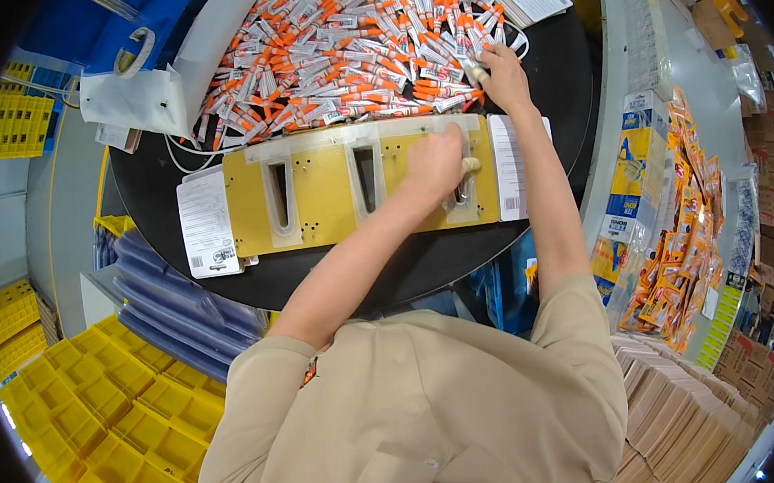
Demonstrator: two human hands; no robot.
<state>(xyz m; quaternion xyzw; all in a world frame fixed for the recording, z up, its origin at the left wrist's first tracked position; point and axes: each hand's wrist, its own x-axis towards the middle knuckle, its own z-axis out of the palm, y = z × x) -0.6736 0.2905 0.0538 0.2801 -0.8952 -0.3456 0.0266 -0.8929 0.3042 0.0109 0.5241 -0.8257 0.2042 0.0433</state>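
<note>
A wide pile of small white tubes with orange caps [325, 58] covers the far part of the round black table. In front of it lies a yellow slotted fixture plate [322, 187] with long openings edged in clear material. My left hand [436, 161] is curled over the plate's right slot, a pale cover on one fingertip; what its fingers hold, if anything, is hidden. At the pile's right edge, my right hand [507, 82] pinches at a small white tube [469, 66], also with a pale fingertip cover. The fingers partly hide that tube.
Printed cards [207, 222] lie left of the plate, and more cards [509, 168] to its right. Yellow bins [111, 404] stand at lower left beside bluish plastic sheets [180, 301]. On the right are orange packets [679, 262] and stacked cardboard [687, 413].
</note>
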